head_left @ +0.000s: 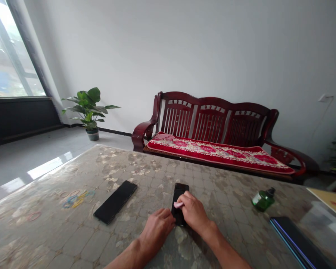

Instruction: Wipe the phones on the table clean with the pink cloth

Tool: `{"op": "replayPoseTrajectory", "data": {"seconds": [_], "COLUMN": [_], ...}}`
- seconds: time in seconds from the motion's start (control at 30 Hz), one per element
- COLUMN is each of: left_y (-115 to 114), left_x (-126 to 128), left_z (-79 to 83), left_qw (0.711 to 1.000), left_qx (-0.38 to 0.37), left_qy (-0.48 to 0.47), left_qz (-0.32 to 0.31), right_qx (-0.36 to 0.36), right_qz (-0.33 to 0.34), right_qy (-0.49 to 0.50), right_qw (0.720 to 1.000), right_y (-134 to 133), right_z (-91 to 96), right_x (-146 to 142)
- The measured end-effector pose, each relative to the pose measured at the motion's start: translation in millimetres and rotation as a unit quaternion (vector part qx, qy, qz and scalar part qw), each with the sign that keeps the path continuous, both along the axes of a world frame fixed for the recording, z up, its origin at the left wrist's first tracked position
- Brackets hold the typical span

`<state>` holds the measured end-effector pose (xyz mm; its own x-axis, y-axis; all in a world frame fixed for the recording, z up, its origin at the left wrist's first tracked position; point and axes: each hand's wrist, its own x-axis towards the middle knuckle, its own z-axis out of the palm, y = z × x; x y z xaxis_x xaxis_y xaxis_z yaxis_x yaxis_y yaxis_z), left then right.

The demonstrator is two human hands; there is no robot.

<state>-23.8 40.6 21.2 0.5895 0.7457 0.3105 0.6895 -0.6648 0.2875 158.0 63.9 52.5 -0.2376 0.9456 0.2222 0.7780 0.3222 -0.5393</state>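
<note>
A black smartphone (180, 189) lies flat on the table, long side pointing away from me. My right hand (194, 212) is closed round a small pale pink cloth (178, 204) and presses it onto the phone's dark screen. At the phone's lower left edge, my left hand (158, 226) has its fingers curled together against the side and holds it; the fingertips are partly hidden. To the left, a second black smartphone (115, 202) rests at a slant, apart from both hands.
Coloured rubber bands (75, 200) lie on the left of the patterned table (81, 239). On the right are a green bottle (263, 199) with a black top, dark phones (299, 241) and a yellowish sheet (329, 200). Behind stand a wooden bench (210, 123) and a potted plant (92, 133).
</note>
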Motion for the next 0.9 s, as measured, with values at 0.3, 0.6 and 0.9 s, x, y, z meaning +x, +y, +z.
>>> {"op": "replayPoseTrajectory", "data": {"seconds": [0.3, 0.6, 0.9], "left_y": [-6.1, 10.1, 53.6], "left_x": [-1.5, 9.8, 35.9], "left_z": [8.5, 16.4, 16.0], "left_qw": [0.998, 0.952, 0.859], "left_qx": [-0.067, -0.240, -0.404], "left_qy": [0.010, -0.157, -0.235], "left_qz": [0.015, 0.108, 0.210], "right_qx": [0.039, 0.048, 0.032], "right_qz": [-0.150, -0.160, -0.172], "right_qy": [0.192, 0.339, 0.410], "right_qw": [0.969, 0.926, 0.895], "right_y": [35.6, 0.1, -5.2], "right_z": [-26.0, -42.5, -45.1], "right_x": [12.6, -11.9, -17.3]}}
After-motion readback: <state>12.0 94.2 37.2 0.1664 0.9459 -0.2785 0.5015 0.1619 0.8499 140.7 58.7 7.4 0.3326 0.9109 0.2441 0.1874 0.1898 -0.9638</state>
